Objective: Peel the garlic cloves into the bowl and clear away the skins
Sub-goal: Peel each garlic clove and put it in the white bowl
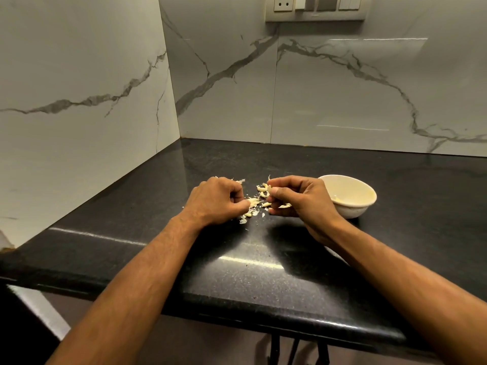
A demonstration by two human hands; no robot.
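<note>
Two bare arms reach out over a dark, shiny surface (237, 272) that sits in a corner. The left hand (214, 200) has its fingers curled down over a little heap of garlic cloves and skins (251, 206). Its fingertips touch the heap, but it is hard to tell if they are pinching a piece or just pressing on it. The right hand (297, 200) is lifted a bit above the surface, and its dark shadow falls below it. Its thumb and fingers are curled and pinch a small pale piece of garlic (269, 189). A thin scrap of skin (284, 206) pokes out from under the lower fingers of that hand. More pale bits lie between the two hands, and a few lie behind the left hand too. A white bowl (350, 206) stands just to the right of the right hand, partly behind it. Inside the bowl, low on the near side, there is something small and yellowish, too small to tell clearly what it is. The walls behind and to the left are pale marble tile (342, 88) with grey veins. A switch plate (316, 7) with a socket sits high on the back wall.
</note>
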